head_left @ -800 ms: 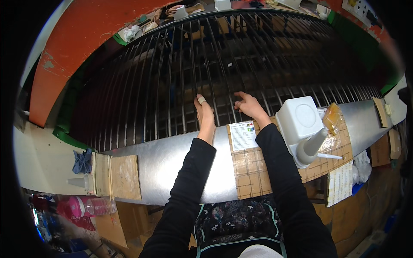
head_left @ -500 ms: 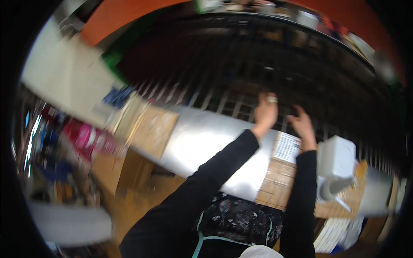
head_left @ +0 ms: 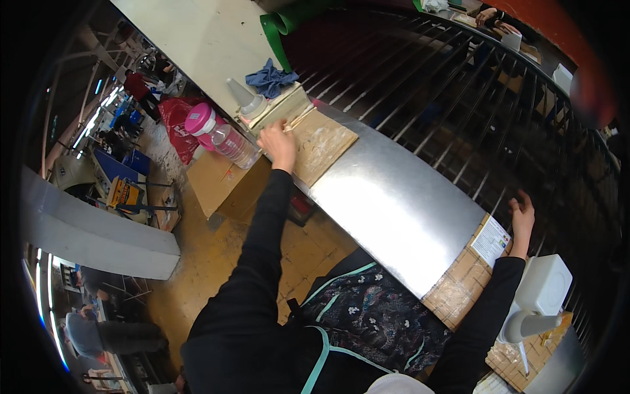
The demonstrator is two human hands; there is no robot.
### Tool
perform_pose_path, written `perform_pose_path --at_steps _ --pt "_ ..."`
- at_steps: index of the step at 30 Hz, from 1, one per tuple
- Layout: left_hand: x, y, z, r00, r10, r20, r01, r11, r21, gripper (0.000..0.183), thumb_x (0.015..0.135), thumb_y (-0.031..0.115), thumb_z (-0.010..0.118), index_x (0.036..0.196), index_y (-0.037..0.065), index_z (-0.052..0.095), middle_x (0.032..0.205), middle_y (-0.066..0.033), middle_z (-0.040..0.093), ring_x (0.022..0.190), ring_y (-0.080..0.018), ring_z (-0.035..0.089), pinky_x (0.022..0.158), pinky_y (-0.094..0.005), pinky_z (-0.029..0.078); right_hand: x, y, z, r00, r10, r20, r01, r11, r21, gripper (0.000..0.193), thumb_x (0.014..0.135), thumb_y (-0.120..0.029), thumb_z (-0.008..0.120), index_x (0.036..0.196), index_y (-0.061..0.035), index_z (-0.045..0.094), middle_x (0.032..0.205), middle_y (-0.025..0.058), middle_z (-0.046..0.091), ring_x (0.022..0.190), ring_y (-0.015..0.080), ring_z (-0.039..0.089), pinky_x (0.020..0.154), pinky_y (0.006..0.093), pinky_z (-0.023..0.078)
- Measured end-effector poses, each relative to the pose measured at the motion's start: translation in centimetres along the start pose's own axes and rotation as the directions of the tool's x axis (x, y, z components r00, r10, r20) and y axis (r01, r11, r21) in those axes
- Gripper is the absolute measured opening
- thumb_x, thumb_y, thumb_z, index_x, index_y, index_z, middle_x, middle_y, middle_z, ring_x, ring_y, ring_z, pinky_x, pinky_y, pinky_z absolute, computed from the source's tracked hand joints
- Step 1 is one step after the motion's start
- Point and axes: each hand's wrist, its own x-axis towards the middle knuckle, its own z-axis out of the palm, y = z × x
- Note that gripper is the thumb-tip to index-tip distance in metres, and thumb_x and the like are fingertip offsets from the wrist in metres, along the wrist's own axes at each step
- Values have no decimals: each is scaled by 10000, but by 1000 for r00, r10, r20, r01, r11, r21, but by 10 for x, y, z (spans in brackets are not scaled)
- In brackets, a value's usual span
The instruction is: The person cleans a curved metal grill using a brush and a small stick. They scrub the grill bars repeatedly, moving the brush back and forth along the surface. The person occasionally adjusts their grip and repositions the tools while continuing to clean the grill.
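Observation:
My left hand reaches to the far left end of the metal work surface. Its fingers are closed at the edge of a stained wooden board, beside a pale, box-like holder; what they grip is mostly hidden, though a thin pale strip shows by the fingertips. My right hand is over the near edge of the dark metal rack, fingers apart and holding nothing. Just left of it lies a printed white sheet on a tape-covered cardboard strip.
A grey cone-tipped bottle and a crumpled blue cloth stand by the holder. A pink-capped clear bottle is beside an open carton. At right are a white plastic container and a grey nozzle. Other people work farther off.
My left hand has swung from the rack to the wooden board at left and closed there. My view has turned left; my right hand stays by the rack's edge.

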Motion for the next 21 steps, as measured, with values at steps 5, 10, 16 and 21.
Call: perform_pose_path --at_steps 5,10,16,21 --pt "28 -57 20 960 230 159 -252 959 131 110 738 110 561 779 50 644 815 -166 629 751 -355 612 653 -454 475 -6 -2 -1 997 -66 -26 65 998 -27 363 810 -157 566 1163 -74 542 786 111 626 728 162 593 686 281 469" --pt "38 -72 43 909 266 321 -353 901 253 121 753 98 524 768 40 630 784 -180 626 750 -354 624 640 -433 503 -9 -2 -3 998 -58 -8 58 996 -72 351 809 -154 570 1148 -64 552 801 126 632 732 178 606 685 291 473" --pt "30 -64 24 900 367 234 -424 862 277 145 811 122 459 911 73 551 796 -155 628 743 -337 617 615 -446 486 -6 -3 1 992 -117 -51 115 993 -40 314 801 -168 568 1098 -71 589 837 145 654 781 196 638 697 304 483" --pt "5 35 -8 939 331 89 -322 941 -103 94 852 144 529 928 93 554 761 -147 632 716 -303 627 591 -402 467 -8 -15 -2 991 -90 -96 94 995 35 276 803 -173 560 1044 -50 616 854 150 657 785 187 642 689 298 484"
